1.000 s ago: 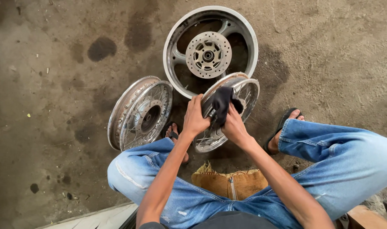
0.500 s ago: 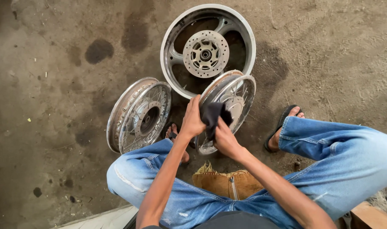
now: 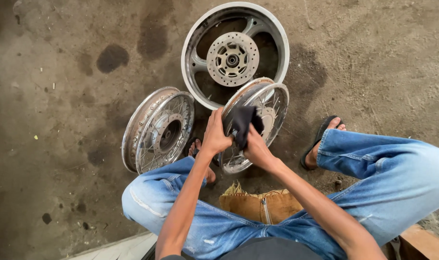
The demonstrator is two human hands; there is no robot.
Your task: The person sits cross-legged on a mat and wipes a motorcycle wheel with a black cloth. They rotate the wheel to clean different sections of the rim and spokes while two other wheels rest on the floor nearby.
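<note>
Both hands are busy on a spoked chrome wheel rim that stands on edge on the concrete floor, right in front of the person's knees. The left hand is closed around the near side of the rim, fingers curled over the edge. The right hand sits just beside it, pinching a dark cloth and pressing it flat against the spokes.

Off to the left of the left hand there's a second spoked rim, also upright, close by but not touching it. Beyond both hands a bigger cast wheel with a brake disc lies flat on the floor. Under the forearms, between the jeans, sits a brown pouch with a zipper. Black sandal out to the right of the right hand.
</note>
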